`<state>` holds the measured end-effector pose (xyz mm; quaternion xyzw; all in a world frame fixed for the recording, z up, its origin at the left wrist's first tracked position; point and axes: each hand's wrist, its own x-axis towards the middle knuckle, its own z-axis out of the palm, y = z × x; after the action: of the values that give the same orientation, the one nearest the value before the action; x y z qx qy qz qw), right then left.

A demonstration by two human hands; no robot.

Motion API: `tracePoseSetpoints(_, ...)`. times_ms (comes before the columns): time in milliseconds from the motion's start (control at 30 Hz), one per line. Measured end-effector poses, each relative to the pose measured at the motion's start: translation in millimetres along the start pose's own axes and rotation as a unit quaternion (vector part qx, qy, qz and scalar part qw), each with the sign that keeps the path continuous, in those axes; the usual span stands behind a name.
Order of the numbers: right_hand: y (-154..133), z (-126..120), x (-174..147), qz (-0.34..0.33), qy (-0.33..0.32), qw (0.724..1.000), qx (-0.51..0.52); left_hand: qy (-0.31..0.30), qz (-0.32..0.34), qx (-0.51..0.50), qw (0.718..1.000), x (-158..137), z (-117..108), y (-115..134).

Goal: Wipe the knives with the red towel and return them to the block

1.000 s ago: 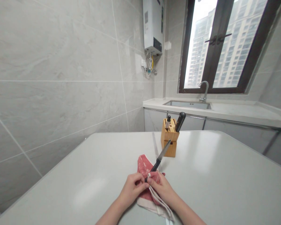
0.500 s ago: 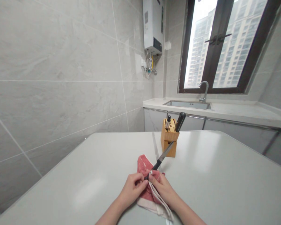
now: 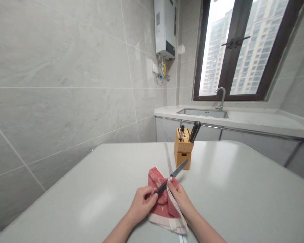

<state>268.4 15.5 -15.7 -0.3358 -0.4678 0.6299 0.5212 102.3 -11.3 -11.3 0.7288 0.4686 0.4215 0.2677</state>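
A knife [image 3: 162, 187] with a black handle lies slantwise in front of me, its blade pointing up and to the right toward the knife block. The end of its handle is pinched between the thumb and fingers of my left hand [image 3: 142, 201]. My right hand [image 3: 180, 199] grips a fold of a red and white cloth [image 3: 159, 210], pressed around the knife where handle meets blade. The rest of the cloth hangs beneath both hands, its white border toward me. My right fingers are partly hidden behind the fabric.
A wooden knife block [image 3: 183, 147] stands just beyond the blade tip, holding a large black-handled knife [image 3: 195, 131] and a smaller handled tool [image 3: 181, 132]. Past the white table [image 3: 103, 168] are a counter with a sink [image 3: 205, 113] and a tap [image 3: 221, 98].
My right hand and the cloth fold have slid up the handle toward the blade, baring more of the handle. The blade tip has dipped slightly.
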Motion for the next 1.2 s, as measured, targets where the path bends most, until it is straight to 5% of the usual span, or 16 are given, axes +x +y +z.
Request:
tracePoseSetpoints(600,-4,-13,6,-0.001,0.061,0.998,0.010,0.031,-0.054,-0.057,0.996,3,-4,-4)
tracePoseSetpoints(1200,-10,-10,4,-0.009,0.103,0.995,0.004,0.018,0.028,0.008,0.999,0,-5,13)
